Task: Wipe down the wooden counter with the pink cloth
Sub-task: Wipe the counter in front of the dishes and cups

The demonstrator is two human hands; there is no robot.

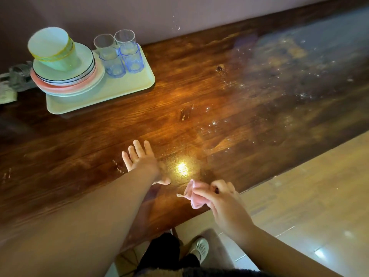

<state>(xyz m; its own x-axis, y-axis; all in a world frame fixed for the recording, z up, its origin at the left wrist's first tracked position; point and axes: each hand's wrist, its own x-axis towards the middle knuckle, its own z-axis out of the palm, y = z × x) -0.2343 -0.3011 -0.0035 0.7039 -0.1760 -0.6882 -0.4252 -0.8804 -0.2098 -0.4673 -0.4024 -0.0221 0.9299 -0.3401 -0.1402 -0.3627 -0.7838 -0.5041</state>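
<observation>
Here right hand [221, 204] grips pink cloth [194, 196].

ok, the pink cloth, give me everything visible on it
The pink cloth is a small, soft-looking fabric piece, bunched and crumpled rather than spread flat. The right hand pinches it in curled fingers near the front edge of the wooden counter; the fingers cover its right part. Folds hang down toward the lower left, and a pale tag or thread end sticks out at its left. Whether it touches the counter cannot be told. The left hand is apart from it, fingers spread.
</observation>
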